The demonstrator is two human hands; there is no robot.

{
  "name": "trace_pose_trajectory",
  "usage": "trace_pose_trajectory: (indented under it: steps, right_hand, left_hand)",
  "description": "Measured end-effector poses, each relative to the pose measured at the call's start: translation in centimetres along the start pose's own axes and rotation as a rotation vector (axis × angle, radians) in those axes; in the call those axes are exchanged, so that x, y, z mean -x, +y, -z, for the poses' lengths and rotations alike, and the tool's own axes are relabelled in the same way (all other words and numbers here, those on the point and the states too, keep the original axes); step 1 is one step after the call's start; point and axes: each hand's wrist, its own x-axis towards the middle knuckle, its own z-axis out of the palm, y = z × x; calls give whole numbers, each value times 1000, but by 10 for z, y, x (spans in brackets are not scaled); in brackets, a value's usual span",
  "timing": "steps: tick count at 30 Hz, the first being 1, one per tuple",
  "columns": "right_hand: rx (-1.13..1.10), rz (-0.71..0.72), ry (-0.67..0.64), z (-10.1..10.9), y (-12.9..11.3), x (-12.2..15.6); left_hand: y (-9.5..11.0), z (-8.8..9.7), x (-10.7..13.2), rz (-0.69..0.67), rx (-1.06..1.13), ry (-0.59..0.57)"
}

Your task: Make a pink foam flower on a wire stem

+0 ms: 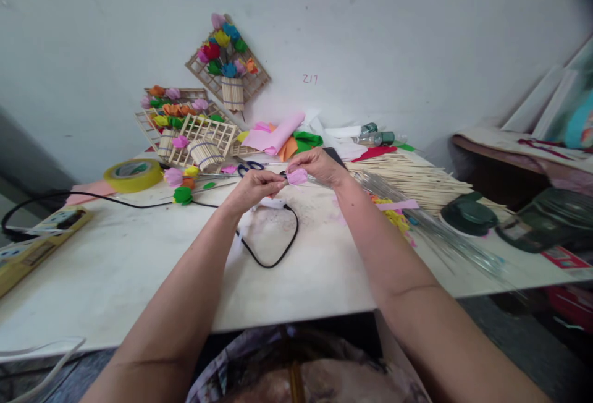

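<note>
A small pink paper flower (297,177) is held between my two hands above the middle of the table. My left hand (256,189) is closed in a pinch at the flower's left end, where its base or stem is mostly covered by the fingers. From the right, my right hand (319,167) pinches at the upper edge of the petals. Just below my hands lies a white corded tool (273,203), possibly a glue gun, partly hidden. Dark-handled scissors (250,168) rest behind my left hand.
Finished paper flowers (182,195), yellow tape (133,174) and a power strip (44,245) are on the left. Bamboo lattices with flowers (208,137) stand behind. Thin sticks (407,180), wires (430,236) and a glass jar (546,220) lie right. A black cord (273,266) loops in front.
</note>
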Motion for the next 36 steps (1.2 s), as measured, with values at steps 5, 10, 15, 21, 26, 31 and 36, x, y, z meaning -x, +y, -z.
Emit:
trace_pose_trajectory:
  steps: [5,10,15,21,26,31,36]
  right_hand:
    - [-1,2,-11,-1,-3,2]
    - [-38,-33,14,0,10,-2]
    - [-131,-83,40,13,26,-4]
    - [-120,-250,171,23,25,-3]
    - [-185,-384,70,8,13,-4]
    - [-331,-382,-1,-5,7,-6]
    - [-365,-358,77,-15,6,-7]
  left_hand:
    - [1,-1,1,-9,-17,11]
    - [0,-5,-1,-1,-24,40]
    - [-5,-9,-6,19,-54,179]
    - [-10,-8,-10,8,-17,389]
    - [-13,-8,-11,-5,65,491]
    - [-9,-8,-9,20,107,505]
    - [-12,-7,-9,42,211,448]
